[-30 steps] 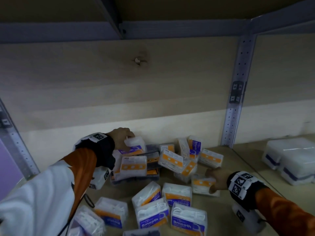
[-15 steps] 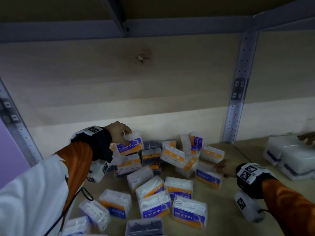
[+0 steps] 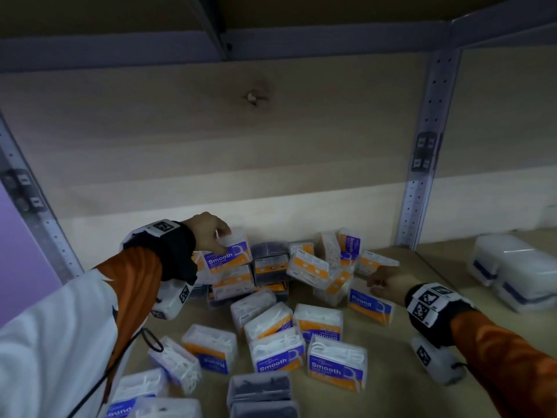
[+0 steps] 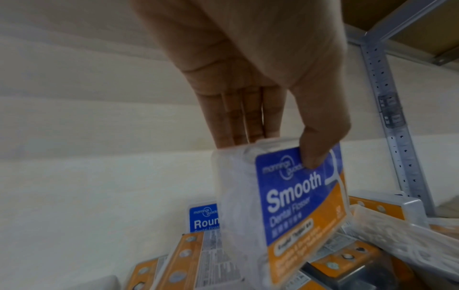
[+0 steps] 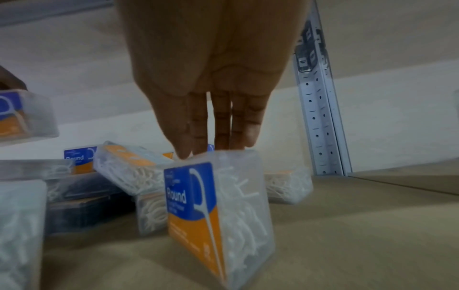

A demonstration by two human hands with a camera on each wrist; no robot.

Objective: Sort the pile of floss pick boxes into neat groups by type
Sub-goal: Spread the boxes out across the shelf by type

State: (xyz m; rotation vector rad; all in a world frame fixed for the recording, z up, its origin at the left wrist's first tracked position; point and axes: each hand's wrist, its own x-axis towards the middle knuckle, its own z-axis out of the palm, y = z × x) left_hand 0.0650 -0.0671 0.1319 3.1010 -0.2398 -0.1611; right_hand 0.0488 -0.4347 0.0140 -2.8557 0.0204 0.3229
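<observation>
Spanning the whole scene is a pale wooden shelf [image 3: 391, 387] with a light plywood back panel [image 3: 211, 140] and grey perforated metal uprights [image 3: 422, 164], and a jumbled pile of clear plastic floss pick boxes [image 3: 301, 321] with blue-and-orange labels is lying across its middle, running from the back panel to the front edge. Sitting well apart on the right is a cluster of larger white plastic containers [image 3: 512, 267]. The left hand [image 3: 208, 233] is pinching a clear "Smooth" box with a blue-and-orange label [image 4: 298, 206] by its top edge, thumb on the label face and fingers behind, holding it tilted above the back left of the pile. The right hand [image 3: 388, 282] is gripping the top edge of a clear "Round" box of white picks [image 5: 218, 212] with its fingertips; that box is standing tilted on one bottom edge on the shelf at the pile's right side. Two dark smoky boxes [image 3: 262, 396] are lying at the front.
</observation>
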